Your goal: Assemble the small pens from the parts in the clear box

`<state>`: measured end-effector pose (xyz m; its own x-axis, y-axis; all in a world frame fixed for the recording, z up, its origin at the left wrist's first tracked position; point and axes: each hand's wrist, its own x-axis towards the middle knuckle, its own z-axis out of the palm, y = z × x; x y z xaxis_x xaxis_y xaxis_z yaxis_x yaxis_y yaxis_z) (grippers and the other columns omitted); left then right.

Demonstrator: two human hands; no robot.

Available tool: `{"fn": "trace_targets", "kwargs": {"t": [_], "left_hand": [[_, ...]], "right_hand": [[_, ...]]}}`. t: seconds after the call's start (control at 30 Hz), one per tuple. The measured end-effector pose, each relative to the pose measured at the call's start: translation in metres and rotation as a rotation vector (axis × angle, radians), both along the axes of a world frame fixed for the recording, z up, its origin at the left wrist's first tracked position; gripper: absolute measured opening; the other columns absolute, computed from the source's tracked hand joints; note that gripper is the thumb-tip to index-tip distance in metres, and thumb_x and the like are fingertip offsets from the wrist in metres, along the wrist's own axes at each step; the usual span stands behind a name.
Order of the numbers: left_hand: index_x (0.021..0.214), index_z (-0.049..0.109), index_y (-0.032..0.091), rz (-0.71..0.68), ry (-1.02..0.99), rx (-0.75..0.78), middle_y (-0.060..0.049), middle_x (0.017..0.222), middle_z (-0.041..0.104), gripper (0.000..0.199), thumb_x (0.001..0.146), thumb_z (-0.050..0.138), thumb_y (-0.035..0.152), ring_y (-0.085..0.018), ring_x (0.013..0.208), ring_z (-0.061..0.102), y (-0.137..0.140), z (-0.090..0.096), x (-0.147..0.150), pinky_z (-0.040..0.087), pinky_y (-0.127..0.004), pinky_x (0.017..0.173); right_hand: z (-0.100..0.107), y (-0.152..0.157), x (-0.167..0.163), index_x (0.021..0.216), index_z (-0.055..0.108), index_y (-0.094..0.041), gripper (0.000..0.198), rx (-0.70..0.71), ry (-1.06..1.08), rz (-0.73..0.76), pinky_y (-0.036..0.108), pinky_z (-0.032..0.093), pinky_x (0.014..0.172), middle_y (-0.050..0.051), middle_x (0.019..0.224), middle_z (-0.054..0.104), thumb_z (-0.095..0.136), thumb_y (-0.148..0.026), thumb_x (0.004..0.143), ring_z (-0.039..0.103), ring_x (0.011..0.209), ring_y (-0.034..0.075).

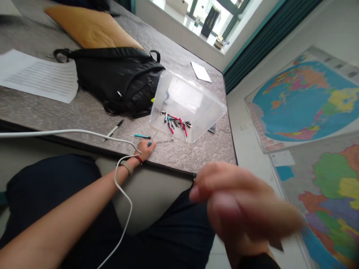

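Note:
At the near edge of the bed-like surface, my left hand (146, 150) is closed on a small teal pen part (150, 143); how much of it the fingers hide I cannot tell. Just beyond it lies a teal and black pen (142, 136), and farther left a white and black pen (114, 129). My right hand (238, 201) is raised close to the camera, smeared by motion; whether it holds anything does not show. A clear plastic bin (193, 97) stands ahead with several red, black, white and teal pens or pen parts (176, 122) in it.
A black backpack (117, 78) lies left of the bin, with a brown envelope (95, 28) behind it and a printed sheet (36, 76) beside it. A white cable (70, 131) crosses over my left wrist. Maps (305, 101) hang on the right wall.

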<state>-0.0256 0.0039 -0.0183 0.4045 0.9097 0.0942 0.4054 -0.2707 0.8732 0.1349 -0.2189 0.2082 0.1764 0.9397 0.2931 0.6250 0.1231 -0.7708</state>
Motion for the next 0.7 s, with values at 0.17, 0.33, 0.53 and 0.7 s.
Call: {"fn": "trace_targets", "kwargs": {"t": [0.17, 0.33, 0.53, 0.7], "left_hand": [[0.048, 0.031, 0.021, -0.009, -0.042, -0.005, 0.004, 0.048, 0.030, 0.048, 0.086, 0.046, 0.047, -0.009, 0.050, 0.030, 0.000, 0.009, 0.000, 0.020, -0.028, 0.054], [0.050, 0.030, 0.022, -0.045, -0.111, -0.101, 0.005, 0.049, 0.030, 0.049, 0.086, 0.046, 0.051, -0.010, 0.050, 0.031, 0.002, 0.012, -0.006, 0.026, -0.026, 0.053], [0.052, 0.029, 0.025, -0.195, -0.357, -0.524, 0.007, 0.043, 0.029, 0.051, 0.087, 0.042, 0.059, -0.008, 0.038, 0.032, 0.012, 0.009, -0.014, 0.030, -0.025, 0.042], [0.054, 0.032, 0.024, -0.225, -0.438, -0.619, 0.008, 0.042, 0.031, 0.051, 0.085, 0.048, 0.062, -0.007, 0.036, 0.032, 0.024, 0.006, -0.004, 0.030, -0.024, 0.041]], "right_hand": [[-0.023, 0.130, 0.034, 0.107, 0.070, -0.020, 0.024, -0.180, -0.171, 0.013, 0.028, 0.050, 0.069, 0.002, 0.082, 0.071, 0.051, -0.030, 0.096, 0.064, 0.070, 0.014], [-0.108, 0.182, 0.052, 0.095, 0.072, -0.018, 0.017, -0.577, -0.414, -0.080, 0.027, 0.044, 0.075, 0.008, 0.091, 0.074, 0.059, -0.026, 0.090, 0.066, 0.085, 0.021], [-0.155, 0.196, 0.059, 0.092, 0.072, -0.017, 0.012, -0.667, -0.477, -0.226, 0.026, 0.040, 0.073, 0.010, 0.094, 0.073, 0.062, -0.022, 0.086, 0.065, 0.089, 0.022], [-0.181, 0.194, 0.066, 0.086, 0.071, -0.016, 0.016, -0.646, -0.376, -0.332, 0.025, 0.038, 0.068, 0.007, 0.085, 0.073, 0.066, -0.031, 0.085, 0.064, 0.079, 0.019]]}}
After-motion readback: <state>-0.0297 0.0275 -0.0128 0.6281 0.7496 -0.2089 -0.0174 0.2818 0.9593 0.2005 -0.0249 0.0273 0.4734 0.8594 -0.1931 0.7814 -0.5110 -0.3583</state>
